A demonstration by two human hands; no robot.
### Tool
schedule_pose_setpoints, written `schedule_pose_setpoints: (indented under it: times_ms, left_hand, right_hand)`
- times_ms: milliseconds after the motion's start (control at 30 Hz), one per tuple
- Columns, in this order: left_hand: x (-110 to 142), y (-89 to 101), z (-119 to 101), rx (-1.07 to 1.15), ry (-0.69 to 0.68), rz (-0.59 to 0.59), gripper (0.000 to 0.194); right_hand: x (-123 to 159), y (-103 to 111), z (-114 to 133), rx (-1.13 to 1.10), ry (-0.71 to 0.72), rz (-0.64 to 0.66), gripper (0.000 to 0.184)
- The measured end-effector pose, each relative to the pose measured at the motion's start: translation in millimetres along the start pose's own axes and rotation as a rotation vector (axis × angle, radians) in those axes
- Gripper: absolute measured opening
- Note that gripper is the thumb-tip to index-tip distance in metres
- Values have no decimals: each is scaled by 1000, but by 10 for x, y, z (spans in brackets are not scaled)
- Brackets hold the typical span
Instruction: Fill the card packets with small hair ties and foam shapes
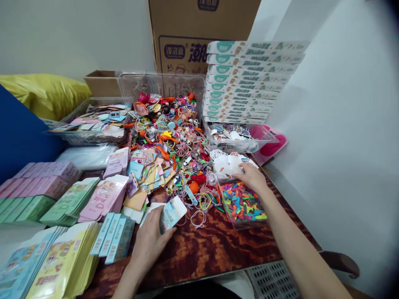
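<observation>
My left hand (151, 234) is closed around a small light-blue carton (171, 214) with its white flap standing open, just above the table's front part. Stretched out to the right, my right hand (253, 177) rests its fingertips on a pile of white paper cut-outs (229, 164). Its thumb and fingers look apart, and nothing is visibly gripped. Beneath that wrist lies a clear tray of small multicoloured pieces (243, 201). Beside my left hand stand several filled light-blue cartons (116, 238).
A large heap of trinkets and hair ties (177, 133) spreads across the middle. Flat yellow cartons (62, 265) and pink cartons (104, 197) are stacked on the left. At the back right, a tall stack of white boxes (246, 83) rises above a bin of stickers (233, 135).
</observation>
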State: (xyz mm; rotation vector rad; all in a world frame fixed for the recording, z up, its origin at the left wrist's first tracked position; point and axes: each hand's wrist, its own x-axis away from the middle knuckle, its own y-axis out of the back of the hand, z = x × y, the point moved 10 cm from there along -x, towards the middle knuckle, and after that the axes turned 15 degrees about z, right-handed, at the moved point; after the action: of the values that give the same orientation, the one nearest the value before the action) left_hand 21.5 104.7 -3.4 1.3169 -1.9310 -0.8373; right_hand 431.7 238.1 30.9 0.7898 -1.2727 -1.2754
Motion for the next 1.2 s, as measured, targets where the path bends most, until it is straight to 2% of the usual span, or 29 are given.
schedule_pose_setpoints:
  times_ms: [233,300,367,467,600,700,767,900,967,1000,1133,1200]
  left_hand:
    - [-5,12,-23,21,8,3,52]
    - [1,26,-20,31,9,-12,53]
    - [10,32,-13,46,9,-13,52]
    - [21,32,3,63,8,10,52]
    - [17,35,24,73,-1,36,54]
    - [4,29,36,87,-9,44,54]
    - [1,28,43,93,-3,39,53]
    - [8,49,31,106,6,23,53]
    - [5,55,13,119,0,28,53]
    - [3,58,4,125,-5,31,53]
    - [2,75,-1,134,-4,29,53]
    - [11,78,10,145,5,31,54]
  right_hand:
    - [-120,44,75,-16,-40,35,27]
    - [-126,44,73,-77,-50,19,27]
    - [-99,46,54,-170,-41,-1,35]
    - [-5,88,-5,-356,12,-38,47]
    - [198,232,-138,-615,76,-85,34]
    - [413,303,-156,-745,108,-81,38]
    - [562,232,-78,-839,135,6,41]
    - [811,-175,224,-1012,196,357,41]
    - [853,-340,340,-968,227,447,38]
    - [840,-393,374,-909,239,447,35]
    - [689,-477,435,-564,235,298,16]
    - [642,-501,451,-494,220,262,10]
